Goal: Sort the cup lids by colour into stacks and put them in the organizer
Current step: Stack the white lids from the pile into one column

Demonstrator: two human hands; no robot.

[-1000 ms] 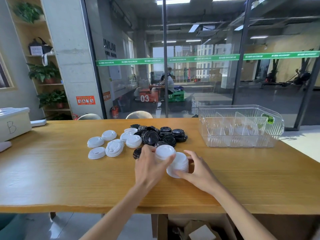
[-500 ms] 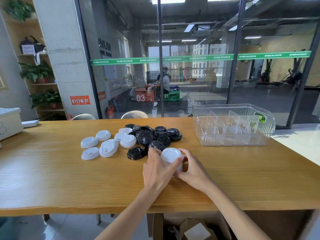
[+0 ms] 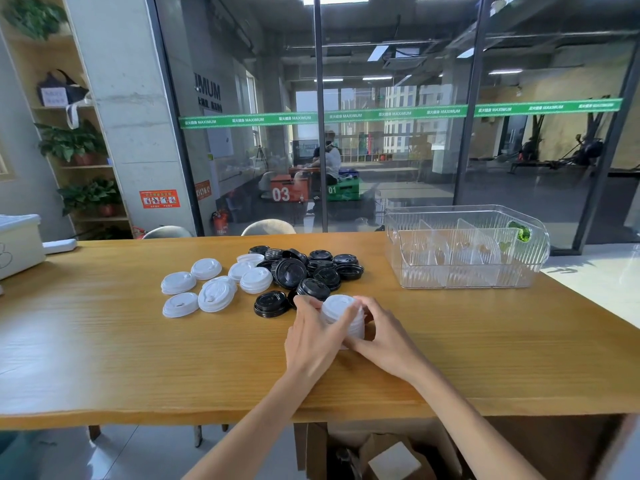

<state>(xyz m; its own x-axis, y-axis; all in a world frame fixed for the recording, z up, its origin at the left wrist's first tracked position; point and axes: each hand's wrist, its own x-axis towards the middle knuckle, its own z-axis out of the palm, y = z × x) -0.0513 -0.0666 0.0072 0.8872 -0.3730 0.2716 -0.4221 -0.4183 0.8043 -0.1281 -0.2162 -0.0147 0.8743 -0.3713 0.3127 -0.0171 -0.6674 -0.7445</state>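
A stack of white lids (image 3: 341,308) stands on the wooden table (image 3: 104,358) in front of me. My left hand (image 3: 313,336) curls round its left side and my right hand (image 3: 382,336) round its right side, both gripping it. Several loose white lids (image 3: 216,296) lie to the left. A pile of black lids (image 3: 311,268) sits just behind the stack, with one black lid (image 3: 271,304) apart at the front. The clear plastic organizer (image 3: 467,277) with dividers stands at the back right, with no lids in it.
A white box (image 3: 19,244) sits at the table's far left edge. Two chair backs (image 3: 268,227) show behind the table, in front of a glass wall. A cardboard box (image 3: 391,459) lies under the table near my arms.
The lid my left hand held beside the stack now sits on top of it. Both hands have closed round the stack's sides.
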